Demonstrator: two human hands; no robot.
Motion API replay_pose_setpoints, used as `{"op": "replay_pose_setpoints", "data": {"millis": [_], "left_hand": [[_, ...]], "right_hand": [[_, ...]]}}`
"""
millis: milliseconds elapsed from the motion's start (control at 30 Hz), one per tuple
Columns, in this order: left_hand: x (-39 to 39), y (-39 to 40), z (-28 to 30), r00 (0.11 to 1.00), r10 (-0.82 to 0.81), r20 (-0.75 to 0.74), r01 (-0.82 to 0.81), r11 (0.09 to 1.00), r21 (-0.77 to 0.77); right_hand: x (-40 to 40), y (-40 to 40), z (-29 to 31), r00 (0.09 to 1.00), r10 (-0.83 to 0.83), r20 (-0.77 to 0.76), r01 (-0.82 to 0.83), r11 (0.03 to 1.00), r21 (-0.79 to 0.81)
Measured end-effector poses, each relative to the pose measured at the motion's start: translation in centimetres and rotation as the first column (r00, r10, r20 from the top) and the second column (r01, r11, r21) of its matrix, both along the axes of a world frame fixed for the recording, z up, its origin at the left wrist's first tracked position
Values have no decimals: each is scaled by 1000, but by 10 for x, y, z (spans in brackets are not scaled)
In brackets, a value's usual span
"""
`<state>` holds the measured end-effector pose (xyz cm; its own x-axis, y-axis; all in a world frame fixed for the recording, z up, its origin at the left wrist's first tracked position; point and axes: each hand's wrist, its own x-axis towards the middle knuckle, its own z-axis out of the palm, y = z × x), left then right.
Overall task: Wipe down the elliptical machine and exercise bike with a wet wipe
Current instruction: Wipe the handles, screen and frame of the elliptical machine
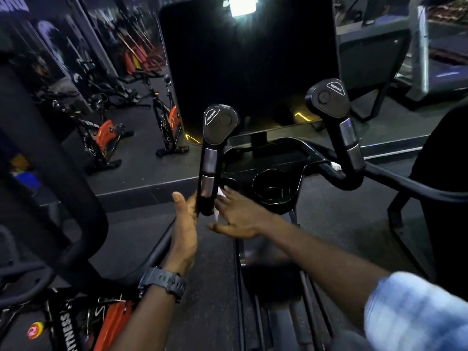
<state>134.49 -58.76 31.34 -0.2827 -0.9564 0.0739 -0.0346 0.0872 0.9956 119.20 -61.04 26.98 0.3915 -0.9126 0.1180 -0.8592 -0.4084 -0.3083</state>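
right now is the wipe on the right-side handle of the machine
No, the wet wipe sits at the lower end of the left handle, between both hands; the right handle is untouched.

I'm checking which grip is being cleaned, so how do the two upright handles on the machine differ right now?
The left handle has both hands on its lower end, the left hand behind it and the right hand pressing a white wipe against it; the right handle is untouched. The left handle appears nearer and lower in frame. Both are black with rounded caps and silver bands.
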Motion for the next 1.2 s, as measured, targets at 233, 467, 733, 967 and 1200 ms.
{"op": "replay_pose_setpoints", "data": {"millis": [233,467,733,967,1200], "left_hand": [[0,-7,-11,999,-19,-25,20,999,42],[7,-10,-18,1000,-17,-5,18,996,88],[2,-13,-11,1000,-15,-10,16,998,56],[-2,-20,-8,999,-43,-8,44,997,58],[-9,-13,-7,1000,-16,-25,17,999,46]], "right_hand": [[-32,-115,-14,977,-120,-179,163,955,248],[-29,-97,48,990,-139,21,129,961,246],[-50,-107,54,972,-171,-164,202,960,195],[-68,-80,39,995,-17,-96,38,974,222],[-29,-46,32,912,-261,317,106,895,433]]}}
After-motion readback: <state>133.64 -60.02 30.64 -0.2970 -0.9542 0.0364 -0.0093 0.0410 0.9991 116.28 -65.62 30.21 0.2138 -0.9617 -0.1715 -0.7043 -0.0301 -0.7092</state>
